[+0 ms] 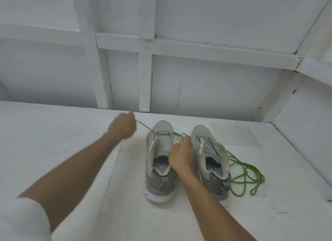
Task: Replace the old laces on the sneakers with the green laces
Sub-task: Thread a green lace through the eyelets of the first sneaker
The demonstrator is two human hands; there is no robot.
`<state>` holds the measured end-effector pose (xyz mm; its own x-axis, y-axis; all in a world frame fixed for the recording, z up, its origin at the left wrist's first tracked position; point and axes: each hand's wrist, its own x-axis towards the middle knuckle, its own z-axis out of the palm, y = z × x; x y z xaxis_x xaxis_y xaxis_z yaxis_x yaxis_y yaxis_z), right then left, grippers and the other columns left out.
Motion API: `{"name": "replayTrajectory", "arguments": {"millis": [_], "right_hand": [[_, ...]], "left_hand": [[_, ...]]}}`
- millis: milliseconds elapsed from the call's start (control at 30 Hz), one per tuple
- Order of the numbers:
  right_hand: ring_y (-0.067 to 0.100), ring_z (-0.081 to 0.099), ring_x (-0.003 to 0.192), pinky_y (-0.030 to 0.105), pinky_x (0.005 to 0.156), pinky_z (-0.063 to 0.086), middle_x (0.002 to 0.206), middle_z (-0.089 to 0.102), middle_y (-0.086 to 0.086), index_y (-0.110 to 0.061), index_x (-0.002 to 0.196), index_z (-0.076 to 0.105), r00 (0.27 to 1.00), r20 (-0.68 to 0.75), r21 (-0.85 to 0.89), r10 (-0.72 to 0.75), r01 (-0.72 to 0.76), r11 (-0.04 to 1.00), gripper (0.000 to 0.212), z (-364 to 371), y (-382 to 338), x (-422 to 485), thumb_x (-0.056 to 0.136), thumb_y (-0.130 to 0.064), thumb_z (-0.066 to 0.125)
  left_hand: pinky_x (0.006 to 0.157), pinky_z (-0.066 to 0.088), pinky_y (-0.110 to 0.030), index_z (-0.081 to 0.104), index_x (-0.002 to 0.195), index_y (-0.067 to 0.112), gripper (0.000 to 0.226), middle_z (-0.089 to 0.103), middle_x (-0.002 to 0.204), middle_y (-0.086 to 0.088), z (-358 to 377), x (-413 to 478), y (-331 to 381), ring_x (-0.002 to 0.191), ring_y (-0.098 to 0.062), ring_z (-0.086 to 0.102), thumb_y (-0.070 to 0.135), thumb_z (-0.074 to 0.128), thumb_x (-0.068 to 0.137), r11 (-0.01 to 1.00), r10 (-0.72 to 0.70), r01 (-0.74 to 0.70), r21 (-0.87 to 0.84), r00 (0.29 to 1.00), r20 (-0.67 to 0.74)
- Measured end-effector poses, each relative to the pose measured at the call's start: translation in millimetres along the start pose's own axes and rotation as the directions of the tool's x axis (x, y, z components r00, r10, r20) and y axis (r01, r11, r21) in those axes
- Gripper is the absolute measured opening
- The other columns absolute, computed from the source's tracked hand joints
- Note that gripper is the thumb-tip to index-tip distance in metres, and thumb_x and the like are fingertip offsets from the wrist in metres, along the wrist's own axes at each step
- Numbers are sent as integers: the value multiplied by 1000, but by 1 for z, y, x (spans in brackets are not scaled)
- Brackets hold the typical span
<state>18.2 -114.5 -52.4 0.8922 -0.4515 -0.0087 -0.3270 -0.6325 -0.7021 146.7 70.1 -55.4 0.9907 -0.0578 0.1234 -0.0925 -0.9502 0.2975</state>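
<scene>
Two grey sneakers stand side by side on a white surface, toes pointing away from me. A green lace (162, 133) runs across the lowest eyelets of the left sneaker (160, 161). My left hand (123, 125) is raised to the left of that shoe and pinches one end of the lace, which is stretched taut. My right hand (182, 153) rests on the right eyelet flap of the left sneaker, fingers curled on the flap and the lace there. The right sneaker (211, 161) has no lace in its eyelets. A loose green lace (246, 176) lies coiled to its right.
The white surface (71, 150) ends at a white panelled wall (197, 82) just behind the shoes. A white side wall (305, 132) rises on the right. A pale square patch (235, 134) marks the surface beyond the right sneaker.
</scene>
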Motion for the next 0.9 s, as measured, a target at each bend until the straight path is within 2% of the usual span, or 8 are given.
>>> {"name": "replayTrajectory", "arguments": {"millis": [133, 200, 267, 333, 433, 567, 767, 900], "right_hand": [[35, 54, 104, 31, 68, 29, 126, 52, 16, -3, 118, 42, 1000, -15, 13, 1, -1, 1000, 23, 3, 0, 0, 99, -15, 35], [34, 53, 104, 31, 68, 29, 125, 52, 16, -4, 116, 42, 1000, -15, 20, 6, -5, 1000, 22, 4, -1, 0, 99, -15, 34], [35, 53, 105, 31, 69, 28, 126, 52, 16, -4, 114, 42, 1000, -19, 17, 11, -10, 1000, 20, 5, 0, 0, 99, -15, 34], [35, 53, 105, 32, 69, 29, 126, 52, 16, -4, 113, 42, 1000, -24, 16, 7, -6, 1000, 19, 6, 0, 1, 99, -15, 34], [36, 53, 105, 32, 69, 30, 125, 52, 16, -4, 112, 42, 1000, -26, 16, 11, -10, 1000, 20, 8, 0, 1, 98, -15, 34], [35, 53, 105, 32, 70, 32, 125, 52, 15, -4, 113, 42, 1000, -29, 19, 8, -7, 1000, 20, 8, 0, 2, 99, -15, 33], [34, 54, 105, 31, 69, 30, 124, 53, 15, -3, 117, 43, 999, -38, 5, 5, -5, 1000, 24, 7, 2, 3, 99, -16, 34], [33, 53, 103, 30, 69, 30, 123, 53, 14, -4, 116, 43, 1000, -31, 15, 4, -4, 1000, 22, 8, 2, 3, 99, -16, 34]], "left_hand": [[88, 47, -48, 53, 111, -5, 25, 55, 116, -32, -94, 38, -64, 109, -48, 55, 5, 45, 90, 937, -335, 349, 4, 902, -271], [92, 44, -50, 49, 119, -4, 31, 52, 120, -32, -117, 41, -72, 113, -49, 51, 6, 45, 91, 915, -395, 400, -47, 869, -298], [92, 42, -48, 37, 136, 4, 44, 52, 121, -32, -106, 33, -52, 114, -48, 50, 9, 47, 93, 954, -298, 289, -73, 922, -248], [88, 44, -44, 25, 148, 17, 61, 58, 115, -28, -65, 18, -22, 110, -43, 55, 16, 53, 95, 994, -83, 77, -72, 993, -83], [84, 49, -38, 48, 136, 25, 42, 63, 113, -20, 6, -16, 26, 102, -36, 60, 24, 55, 95, 985, 170, -166, -39, 970, 175], [80, 53, -42, 58, 115, 11, 24, 60, 112, -17, 27, -29, 43, 98, -37, 61, 22, 48, 96, 992, 100, -108, 63, 988, 119], [69, 42, -38, 53, 105, 4, 19, 58, 103, -22, -42, 14, -4, 91, -40, 58, 8, 39, 92, 987, -2, 31, 157, 983, -182], [75, 51, -41, 52, 112, 10, 21, 59, 104, -17, -51, 22, -14, 88, -36, 57, 20, 44, 95, 999, -25, 28, 21, 991, -130]]}}
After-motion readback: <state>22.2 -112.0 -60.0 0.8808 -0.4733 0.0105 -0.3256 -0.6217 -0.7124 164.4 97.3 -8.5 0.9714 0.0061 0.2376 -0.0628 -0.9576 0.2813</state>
